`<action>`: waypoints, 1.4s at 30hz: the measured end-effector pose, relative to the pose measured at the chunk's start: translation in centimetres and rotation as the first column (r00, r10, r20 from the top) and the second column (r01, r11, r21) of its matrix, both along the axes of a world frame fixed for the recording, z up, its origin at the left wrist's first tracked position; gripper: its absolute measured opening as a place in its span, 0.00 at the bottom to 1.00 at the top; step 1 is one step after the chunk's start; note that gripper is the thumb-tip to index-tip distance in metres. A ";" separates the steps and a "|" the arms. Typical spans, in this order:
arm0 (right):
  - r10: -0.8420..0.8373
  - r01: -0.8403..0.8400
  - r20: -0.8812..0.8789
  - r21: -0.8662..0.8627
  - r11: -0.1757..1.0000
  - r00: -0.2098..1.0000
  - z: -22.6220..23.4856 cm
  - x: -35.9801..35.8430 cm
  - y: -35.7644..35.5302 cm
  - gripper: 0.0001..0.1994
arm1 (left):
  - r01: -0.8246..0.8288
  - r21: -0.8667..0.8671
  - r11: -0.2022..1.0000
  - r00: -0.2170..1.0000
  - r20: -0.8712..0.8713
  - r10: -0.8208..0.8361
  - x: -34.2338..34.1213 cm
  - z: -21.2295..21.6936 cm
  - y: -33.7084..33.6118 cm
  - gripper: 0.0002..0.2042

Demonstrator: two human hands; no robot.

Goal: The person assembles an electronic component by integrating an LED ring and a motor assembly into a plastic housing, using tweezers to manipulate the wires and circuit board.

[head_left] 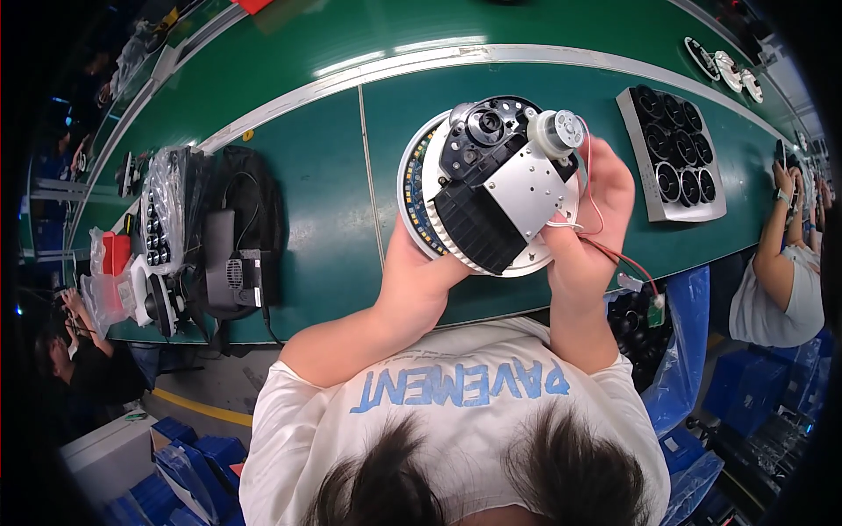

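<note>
Where the round assembly [495, 188] is sitting: in the hands, above the green bench [324, 175].
Left hand [419, 276]: is gripping the white rim [531, 262], lower left.
Right hand [617, 202]: is cupping the right side, perhaps also pinching red wires [624, 258]; fingers are partly hiding.
Rim: is offering the safest hold, the body likely feeling stiff and light, the wires fragile.

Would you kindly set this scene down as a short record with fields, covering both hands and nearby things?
Held item: round device with a silver plate and motor
Left hand: grips the device's lower left edge
Right hand: holds its right side, thumb near the red wires
Surface beneath: green workbench
Right side: light tray of black round parts
Left side: black bag
</note>
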State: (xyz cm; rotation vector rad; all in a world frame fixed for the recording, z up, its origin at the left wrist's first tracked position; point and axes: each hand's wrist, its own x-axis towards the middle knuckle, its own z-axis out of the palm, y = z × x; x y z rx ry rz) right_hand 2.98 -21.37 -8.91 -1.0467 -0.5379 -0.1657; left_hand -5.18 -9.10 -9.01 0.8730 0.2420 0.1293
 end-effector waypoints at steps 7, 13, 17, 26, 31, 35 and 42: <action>0.135 -0.163 -0.123 -0.255 0.953 0.983 -0.5 0.4 -0.9 0.38 | -0.044 0.113 0.993 0.998 0.059 0.037 -0.3 -0.5 0.4 0.31; 0.302 -0.134 -0.438 0.372 0.918 0.847 -1.0 -1.4 0.2 0.31 | -0.091 0.161 0.983 0.994 0.082 0.078 -0.5 0.1 0.0 0.34; 0.076 -0.054 -0.219 0.104 0.993 0.973 0.0 -1.4 0.4 0.44 | -0.107 0.291 0.951 0.988 0.140 0.069 -0.8 0.0 0.0 0.37; -0.106 0.100 -0.024 -0.187 0.977 0.994 -0.9 -1.4 0.0 0.46 | -0.175 0.429 0.886 0.977 0.187 0.102 -0.9 0.0 -0.1 0.39; -0.068 0.037 -0.140 -0.217 0.975 0.988 -1.3 -1.9 -0.3 0.43 | -0.214 0.537 0.816 0.969 0.224 0.107 -1.2 0.0 -0.2 0.41; -0.084 0.069 -0.083 -0.168 0.983 0.993 0.3 -1.5 1.0 0.44 | -0.176 0.524 0.833 0.967 0.251 0.046 -1.0 0.0 0.0 0.42; 0.162 -0.163 -0.034 -0.032 0.986 0.986 -0.5 -0.2 -0.2 0.35 | 0.034 0.380 0.924 0.922 0.344 -0.175 -1.0 0.3 0.3 0.41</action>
